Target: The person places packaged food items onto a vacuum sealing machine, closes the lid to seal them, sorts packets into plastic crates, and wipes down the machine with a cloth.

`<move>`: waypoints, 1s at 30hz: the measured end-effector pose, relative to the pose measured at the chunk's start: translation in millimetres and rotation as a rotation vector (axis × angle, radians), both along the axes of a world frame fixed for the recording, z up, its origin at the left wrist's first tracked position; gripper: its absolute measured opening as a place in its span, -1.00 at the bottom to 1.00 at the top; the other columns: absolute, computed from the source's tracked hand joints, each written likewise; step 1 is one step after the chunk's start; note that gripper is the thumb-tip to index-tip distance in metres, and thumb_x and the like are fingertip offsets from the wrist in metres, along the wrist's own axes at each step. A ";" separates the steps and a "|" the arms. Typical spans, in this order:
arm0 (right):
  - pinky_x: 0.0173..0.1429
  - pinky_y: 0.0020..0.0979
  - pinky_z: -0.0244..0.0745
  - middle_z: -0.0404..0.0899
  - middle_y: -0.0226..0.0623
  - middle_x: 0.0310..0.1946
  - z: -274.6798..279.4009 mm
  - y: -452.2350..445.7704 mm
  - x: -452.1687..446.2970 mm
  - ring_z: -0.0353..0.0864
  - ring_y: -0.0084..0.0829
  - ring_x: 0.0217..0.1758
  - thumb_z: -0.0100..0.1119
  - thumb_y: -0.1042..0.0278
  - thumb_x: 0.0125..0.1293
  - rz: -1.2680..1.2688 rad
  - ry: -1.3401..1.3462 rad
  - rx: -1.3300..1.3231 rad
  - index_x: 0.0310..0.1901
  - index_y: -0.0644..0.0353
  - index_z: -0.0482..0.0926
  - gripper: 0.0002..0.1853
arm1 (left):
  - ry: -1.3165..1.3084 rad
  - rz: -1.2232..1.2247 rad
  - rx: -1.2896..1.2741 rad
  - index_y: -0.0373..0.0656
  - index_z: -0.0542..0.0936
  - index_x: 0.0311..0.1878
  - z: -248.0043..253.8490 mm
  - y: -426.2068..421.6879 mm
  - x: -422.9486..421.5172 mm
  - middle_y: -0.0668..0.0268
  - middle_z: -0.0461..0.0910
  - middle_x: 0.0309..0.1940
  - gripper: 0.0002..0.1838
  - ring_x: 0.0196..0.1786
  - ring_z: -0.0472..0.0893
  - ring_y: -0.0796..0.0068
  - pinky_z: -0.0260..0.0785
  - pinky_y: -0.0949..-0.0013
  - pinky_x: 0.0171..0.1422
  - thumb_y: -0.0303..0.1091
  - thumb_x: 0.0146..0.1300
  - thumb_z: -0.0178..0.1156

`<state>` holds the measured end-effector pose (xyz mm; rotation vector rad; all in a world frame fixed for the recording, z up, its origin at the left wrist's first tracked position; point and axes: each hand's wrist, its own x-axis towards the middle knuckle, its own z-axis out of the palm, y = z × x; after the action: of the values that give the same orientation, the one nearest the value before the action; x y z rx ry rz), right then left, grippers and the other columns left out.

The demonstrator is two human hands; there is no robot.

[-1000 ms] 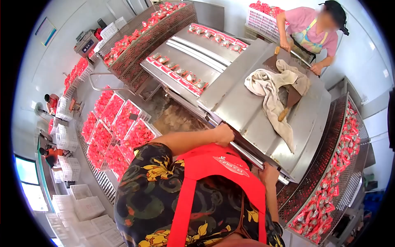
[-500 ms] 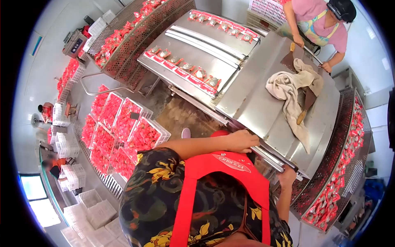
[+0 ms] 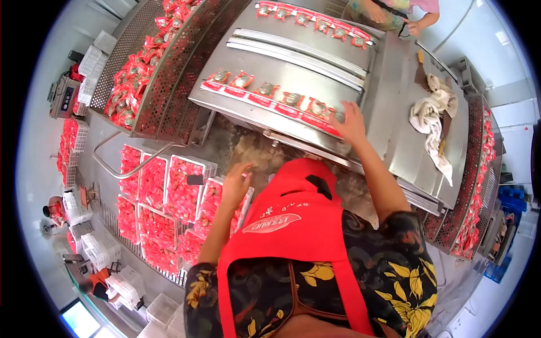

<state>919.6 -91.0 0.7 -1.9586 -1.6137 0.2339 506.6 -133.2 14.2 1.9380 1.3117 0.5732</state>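
My right hand (image 3: pixel 350 123) is spread at the right end of the near row of red-wrapped packets, touching or just above the last packet (image 3: pixel 336 111). The row lies along a red printed strip (image 3: pixel 273 105) on the steel machine table (image 3: pixel 282 72). My left hand (image 3: pixel 238 179) hangs in front of the apron, fingers apart and holding nothing, above the floor beside crates of red packets (image 3: pixel 209 205). A second row of packets (image 3: pixel 321 25) lies along the table's far edge.
A perforated trough (image 3: pixel 186 67) of packets stands left of the machine, another (image 3: pixel 479 186) at the right. On the steel cover lie a cloth (image 3: pixel 428 121) and a wooden-handled scraper (image 3: pixel 421 70). A co-worker's hands (image 3: pixel 414 26) are beyond the machine. A metal rail (image 3: pixel 118 174) juts out at left.
Both my hands have let go of the bar at the cover's near edge. My view has shifted left along the machine. The co-worker's hands have also left their bar.
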 end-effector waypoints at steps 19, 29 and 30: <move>-0.30 -0.11 0.62 0.47 -0.06 0.18 -12.4 108.9 -2.4 0.67 -0.25 -0.19 0.34 -0.05 0.15 -0.500 0.929 -0.467 0.48 -0.08 0.15 -0.11 | 0.468 -0.002 0.209 -0.11 0.42 0.29 -38.0 372.6 19.1 -0.06 0.23 0.41 -0.11 0.40 0.26 -0.18 0.24 -0.14 0.37 0.22 -0.04 0.44; -0.14 -0.13 0.65 0.21 -0.04 0.39 -0.7 135.2 -84.7 0.48 -0.17 0.22 0.29 0.04 0.28 -0.389 1.435 -0.617 0.55 -0.02 -0.04 -0.08 | 0.287 -0.080 0.007 -0.13 0.52 0.07 -74.6 421.0 71.4 0.11 0.44 0.09 -0.34 0.12 0.45 0.01 0.40 0.04 0.16 0.02 -0.07 0.46; -0.02 -0.14 0.61 0.24 -0.09 0.40 -37.5 126.8 -85.8 0.46 -0.19 0.27 0.28 0.08 0.31 -0.370 1.447 -0.506 0.55 -0.02 -0.03 -0.11 | 0.187 -0.039 -0.143 -0.17 0.52 0.10 -66.8 430.4 73.5 0.09 0.48 0.09 -0.33 0.14 0.48 0.05 0.40 0.16 0.20 0.03 -0.02 0.44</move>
<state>833.8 35.8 -36.7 -1.5552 -0.2339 1.5585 580.1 297.1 -52.6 1.9298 1.3867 0.2758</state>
